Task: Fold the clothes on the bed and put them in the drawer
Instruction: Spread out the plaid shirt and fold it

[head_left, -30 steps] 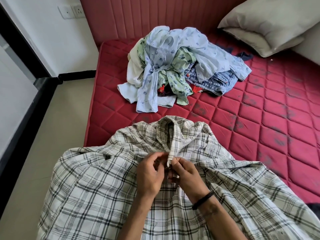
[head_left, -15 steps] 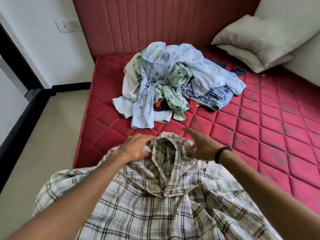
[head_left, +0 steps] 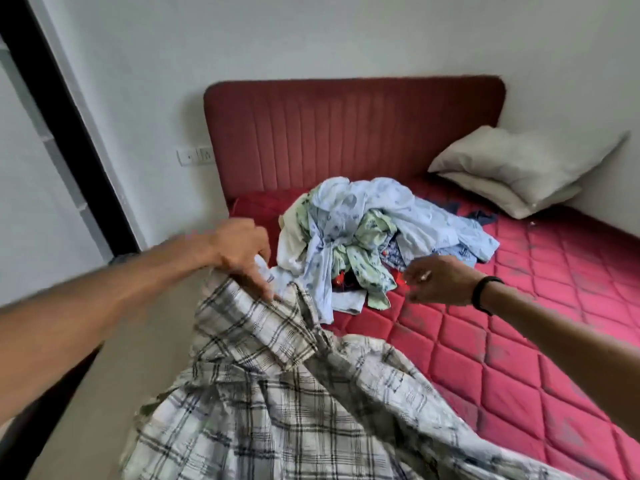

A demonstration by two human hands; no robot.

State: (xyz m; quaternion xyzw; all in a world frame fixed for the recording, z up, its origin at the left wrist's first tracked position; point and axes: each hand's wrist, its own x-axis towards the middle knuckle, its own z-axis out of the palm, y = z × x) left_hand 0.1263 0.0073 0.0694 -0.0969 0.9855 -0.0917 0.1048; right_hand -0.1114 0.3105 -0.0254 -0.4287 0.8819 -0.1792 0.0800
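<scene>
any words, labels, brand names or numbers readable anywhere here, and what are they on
None can be read.
Plaid shirt: no legible tag or label; the left hand grips its top edge.
Clothes pile: the pale blue and green fabrics carry printed patterns only, no lettering.
Wall switch plate: markings too small and blurred to read.
Black wristband by the right hand: no text visible.

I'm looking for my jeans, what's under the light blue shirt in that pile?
Under the light blue shirt a green printed garment, a cream one and some blue fabric show. Anything deeper in the pile is covered.
</scene>
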